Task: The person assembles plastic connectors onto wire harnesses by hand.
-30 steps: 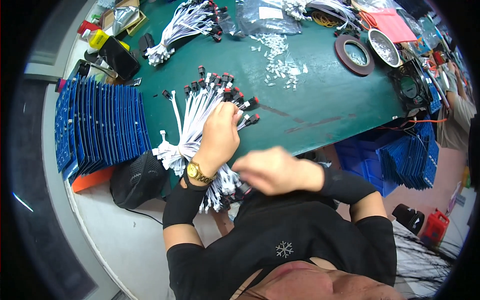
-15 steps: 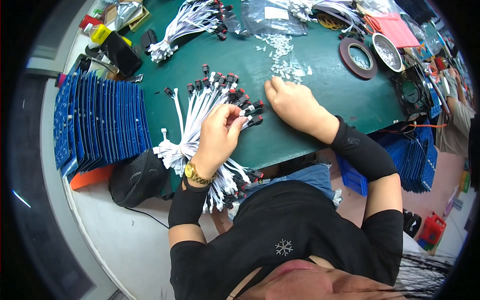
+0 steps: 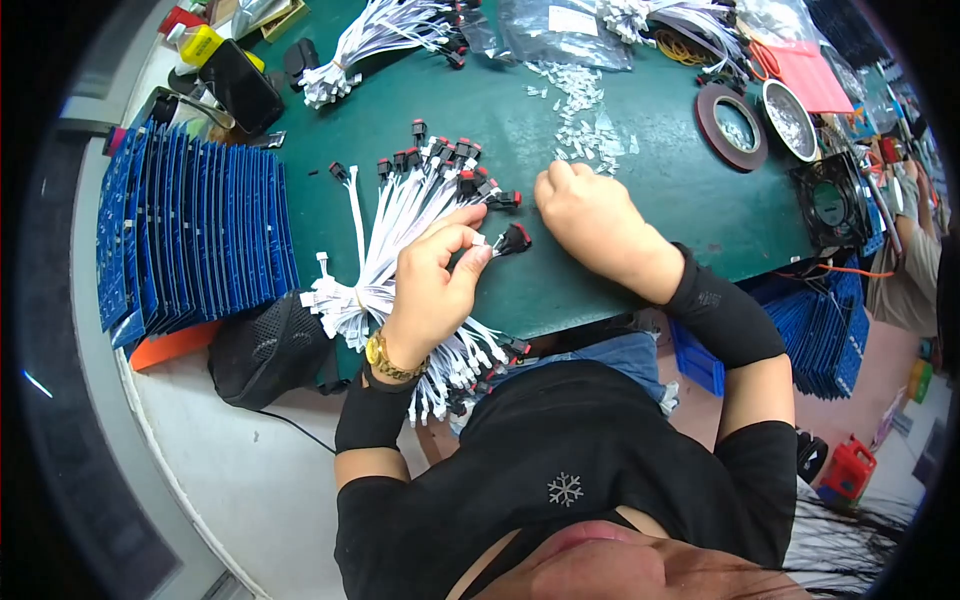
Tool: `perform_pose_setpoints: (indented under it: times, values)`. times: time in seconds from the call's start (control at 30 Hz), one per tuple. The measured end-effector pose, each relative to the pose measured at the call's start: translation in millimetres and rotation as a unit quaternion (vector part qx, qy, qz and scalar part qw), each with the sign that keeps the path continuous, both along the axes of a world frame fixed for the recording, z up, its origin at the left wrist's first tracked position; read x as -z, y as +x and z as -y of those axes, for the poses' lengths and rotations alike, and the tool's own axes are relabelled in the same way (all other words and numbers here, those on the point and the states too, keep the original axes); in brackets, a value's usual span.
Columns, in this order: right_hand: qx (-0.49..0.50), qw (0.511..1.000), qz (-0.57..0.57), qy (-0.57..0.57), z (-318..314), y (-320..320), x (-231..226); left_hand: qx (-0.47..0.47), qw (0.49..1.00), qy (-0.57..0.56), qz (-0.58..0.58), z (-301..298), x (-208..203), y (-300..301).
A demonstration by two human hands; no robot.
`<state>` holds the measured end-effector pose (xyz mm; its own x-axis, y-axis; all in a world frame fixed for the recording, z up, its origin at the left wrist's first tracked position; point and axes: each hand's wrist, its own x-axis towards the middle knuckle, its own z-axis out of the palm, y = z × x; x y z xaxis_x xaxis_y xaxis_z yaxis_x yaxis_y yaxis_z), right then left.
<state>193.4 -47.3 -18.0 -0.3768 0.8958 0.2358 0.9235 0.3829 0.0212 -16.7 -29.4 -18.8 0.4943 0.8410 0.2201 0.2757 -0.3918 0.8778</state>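
Left hand (image 3: 437, 280): thumb and forefinger pinch a white cable end (image 3: 478, 240), black-and-red connector (image 3: 515, 240) just beyond them | white cable bundle (image 3: 374, 235): beside those fingers | right hand (image 3: 592, 218): curled near clear plastic pieces (image 3: 578, 100), can't tell if holding | risk: loosened pinch could tangle that end

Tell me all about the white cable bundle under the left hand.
The bundle of thin, plastic-looking white cables fans across the green tabletop, gathered toward its lower left, where small white plugs cluster. Black connectors with red ends crowd its far end. The left hand overlaps its right side, pinching a small white part.
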Motion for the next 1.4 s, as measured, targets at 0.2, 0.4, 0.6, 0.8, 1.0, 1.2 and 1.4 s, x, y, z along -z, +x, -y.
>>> perform_pose_setpoints:
  times: [0.2,0.4,0.6,0.8,1.0,1.2,1.4]
  values:
    - [-0.079,0.953,-0.290,-0.041,-20,11,-23,-0.002,0.998,-0.061,0.017,1,-4,0]
    - [-0.138,0.797,-0.568,-0.151,-15,-17,-28,0.019,0.993,-0.094,0.067,3,-7,0]
    - [-0.052,0.604,-0.722,-0.333,-4,-26,-25,0.023,0.996,-0.083,0.033,3,-11,-7]
    - [-0.075,0.623,-0.716,-0.305,-3,-31,-22,0.008,0.988,-0.119,0.095,7,-13,-9]
    - [-0.112,0.719,-0.650,-0.218,-7,-29,-18,0.014,0.989,-0.107,0.098,7,-12,-11]
    - [-0.162,0.751,-0.624,-0.142,-7,-30,-16,0.021,0.985,-0.136,0.107,9,-14,-10]
    - [-0.192,0.759,-0.610,-0.118,-8,-30,-17,0.023,0.976,-0.169,0.135,11,-13,-11]
